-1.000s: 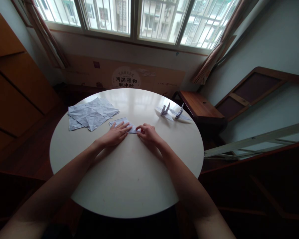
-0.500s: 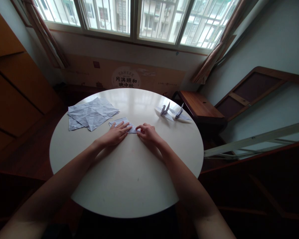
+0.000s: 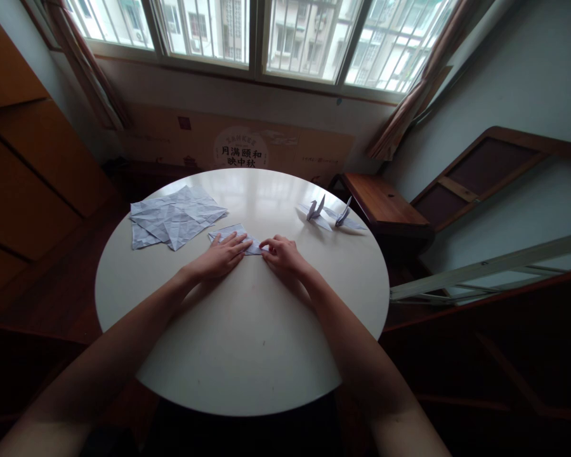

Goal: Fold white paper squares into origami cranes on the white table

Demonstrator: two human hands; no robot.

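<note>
A folded sheet of pale paper (image 3: 254,248) lies flat on the white round table (image 3: 247,330), partly covered by my hands. My left hand (image 3: 223,255) rests on its left part with the fingers stretched out. At the paper's right end, my right hand (image 3: 282,252) has its thumb and index finger closed on the corner. Two folded paper cranes (image 3: 316,214) stand to the right, beyond my right hand. Off to the left is a pile of creased paper sheets (image 3: 176,216).
Past the table's right edge stands a low wooden stool or bench (image 3: 385,200). A printed cardboard panel (image 3: 290,143) is behind the table, below the barred window (image 3: 299,44). Orange-brown cabinets (image 3: 33,171) are on the left.
</note>
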